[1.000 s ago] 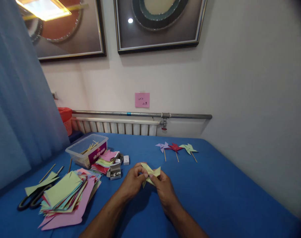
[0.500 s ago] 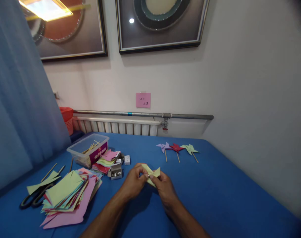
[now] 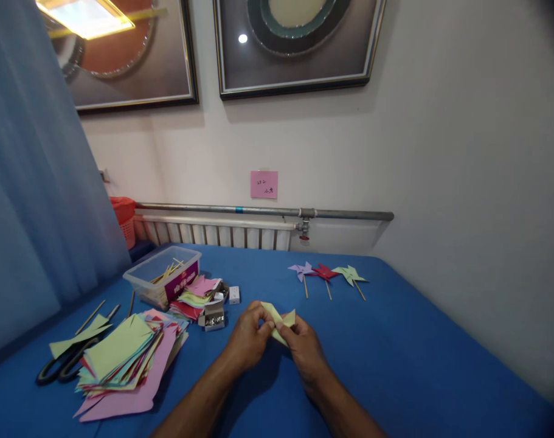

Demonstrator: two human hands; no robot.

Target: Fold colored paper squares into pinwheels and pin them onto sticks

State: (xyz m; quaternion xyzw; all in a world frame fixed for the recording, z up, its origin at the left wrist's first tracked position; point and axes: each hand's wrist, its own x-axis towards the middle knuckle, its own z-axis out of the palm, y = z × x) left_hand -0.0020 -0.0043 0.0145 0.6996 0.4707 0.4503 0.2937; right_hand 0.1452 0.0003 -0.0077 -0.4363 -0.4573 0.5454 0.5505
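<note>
Over the blue table, both hands pinch a pale yellow paper pinwheel whose corners are folded toward its middle. My left hand grips its left side, thumb near the center. My right hand is closed on the right side, with its thumb also pressed by the center. The thumbs hide most of the pinwheel's middle, and no stick shows on it. Left of my hands stands a small open box of metal pins. Beyond them to the right lie a purple pinwheel, a red pinwheel and a green pinwheel, each on a stick.
A stack of colored paper lies at the left, beside black-handled scissors. Behind it sit a clear plastic tub with wooden sticks and a pile of cut paper. A white box stands near. A radiator lines the wall.
Both hands stay in nearly the same place on the yellow pinwheel. The thumbs have shifted slightly at its center, and a dark spot seen there before is now mostly covered.
</note>
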